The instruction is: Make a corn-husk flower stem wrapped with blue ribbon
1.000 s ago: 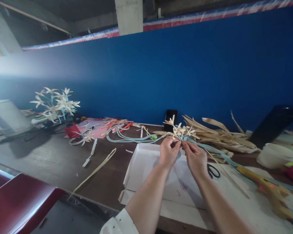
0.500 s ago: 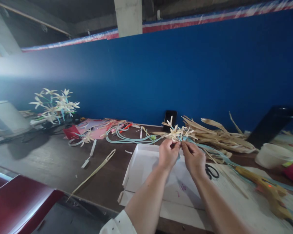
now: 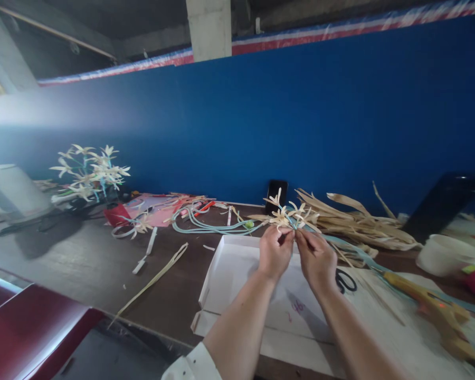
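Both hands are raised above a shallow white cardboard tray [image 3: 229, 264] on the brown table. My left hand [image 3: 274, 252] and my right hand [image 3: 315, 257] pinch together at the base of a small cluster of pale straw flowers [image 3: 291, 215] bound to a light blue stem strip [image 3: 356, 252]. The strip trails off to the right across the table. Fingers of both hands are closed around the stem just under the flowers.
Dried leaf strips [image 3: 356, 219] lie piled behind the hands. Black scissors [image 3: 345, 279] and a yellow glue gun [image 3: 435, 311] rest at the right, near a white tub [image 3: 447, 255]. A finished flower bouquet [image 3: 89, 171], coiled blue cord [image 3: 206, 221] and a phone [image 3: 276, 192] are further back.
The hands and flower cluster stay in nearly the same place; the fingers shift slightly closer together at the stem.
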The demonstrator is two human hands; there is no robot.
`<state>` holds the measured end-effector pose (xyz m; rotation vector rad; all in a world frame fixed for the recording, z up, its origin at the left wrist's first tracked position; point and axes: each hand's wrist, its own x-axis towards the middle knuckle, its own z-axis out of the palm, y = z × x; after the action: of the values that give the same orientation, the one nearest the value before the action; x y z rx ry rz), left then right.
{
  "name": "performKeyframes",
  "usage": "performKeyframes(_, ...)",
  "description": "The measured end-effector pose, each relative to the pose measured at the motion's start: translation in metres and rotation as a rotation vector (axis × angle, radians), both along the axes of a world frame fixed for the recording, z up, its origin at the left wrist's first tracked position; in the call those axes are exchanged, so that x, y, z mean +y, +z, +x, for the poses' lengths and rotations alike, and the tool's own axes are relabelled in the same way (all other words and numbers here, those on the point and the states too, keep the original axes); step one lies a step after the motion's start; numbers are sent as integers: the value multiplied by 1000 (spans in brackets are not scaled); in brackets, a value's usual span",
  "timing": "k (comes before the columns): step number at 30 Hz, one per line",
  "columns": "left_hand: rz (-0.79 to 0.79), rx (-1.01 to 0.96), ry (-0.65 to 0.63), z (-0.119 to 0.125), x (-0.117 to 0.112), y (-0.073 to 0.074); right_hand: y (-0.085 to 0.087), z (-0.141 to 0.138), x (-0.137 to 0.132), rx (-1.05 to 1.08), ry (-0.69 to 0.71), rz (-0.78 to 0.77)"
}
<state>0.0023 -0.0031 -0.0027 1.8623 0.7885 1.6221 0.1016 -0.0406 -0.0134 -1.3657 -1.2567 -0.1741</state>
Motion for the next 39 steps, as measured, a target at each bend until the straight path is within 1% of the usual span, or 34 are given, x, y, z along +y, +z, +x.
performKeyframes(2,-5,-12,13,0,0,-1,-1,-1,0,-73,-32,17)
performKeyframes(5,-59,-23,49,0,0,-1,-3,-2,-1,-199,-57,11)
performKeyframes(10,-180,-46,28,0,2,-2,-8,0,3,-364,-23,48)
performKeyframes(15,-234,-107,59,-1,3,1,-9,-2,6,-421,-2,24)
performKeyframes(19,-217,-106,72,-3,3,3,-8,-6,4,-411,-2,12)
performKeyframes(22,-181,-102,60,-5,3,3,-4,-8,2,-329,32,22)
performKeyframes(27,-140,-98,11,-6,4,4,5,-9,-3,-95,141,18)
performKeyframes(30,-88,-111,-26,-5,4,5,8,-8,-5,43,150,-6)
performKeyframes(34,-49,-135,-51,-4,4,5,7,-8,-5,100,139,-82)
performKeyframes(36,-75,-141,-54,-5,5,4,5,-8,-4,203,197,-114)
performKeyframes(39,-131,-140,-43,-5,8,1,4,-9,-2,472,357,-80)
